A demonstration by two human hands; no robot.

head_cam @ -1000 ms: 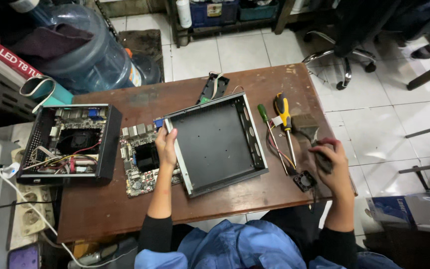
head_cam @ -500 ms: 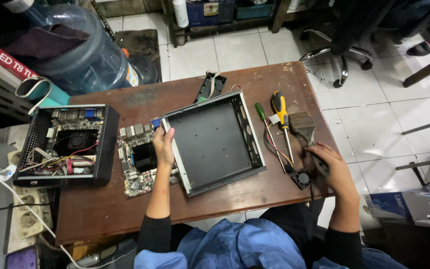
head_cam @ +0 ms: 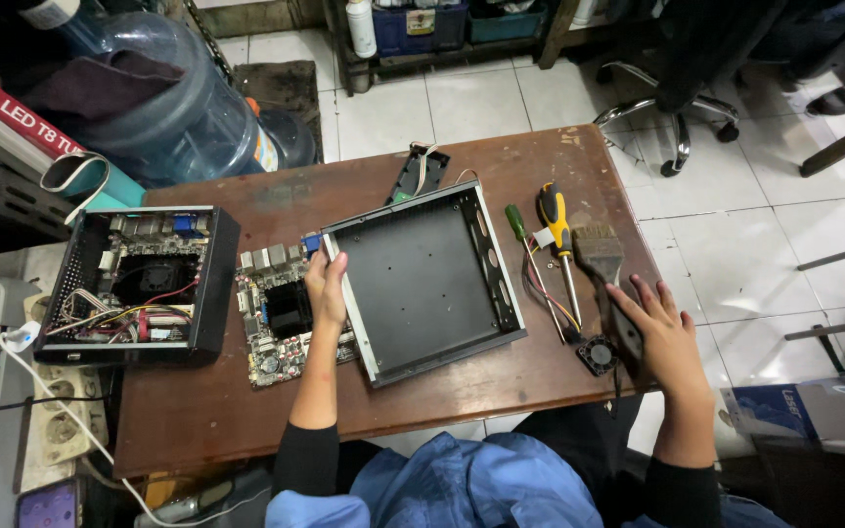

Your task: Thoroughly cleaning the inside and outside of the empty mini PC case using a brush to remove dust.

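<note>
**Empty computer case held at its left wall, brush under the other hand**

A brown wooden table fills the middle of the head view, with white floor tiles beyond its far and right edges. A large blue water jug lies on the floor past the far left corner.

The empty black metal chassis sits at the centre of the table, turned slightly, its square tray bare inside with low perforated walls around it. To the left, well apart, a second black case stands open and full: a board, a fan and bundled red and yellow wires lie in it. Between the two cases a bare motherboard with a black heatsink lies flat, its right edge just beside the chassis.

The near table strip in front of the chassis is open; the right strip is crowded.

The left hand grips the chassis's left wall, fingers curled over the rim. The right hand lies half open, fingers spread, on the handle of a paintbrush near the table's right edge. Beside it lie a yellow-handled screwdriver, a green-handled screwdriver and a small black fan with coloured leads.
</note>
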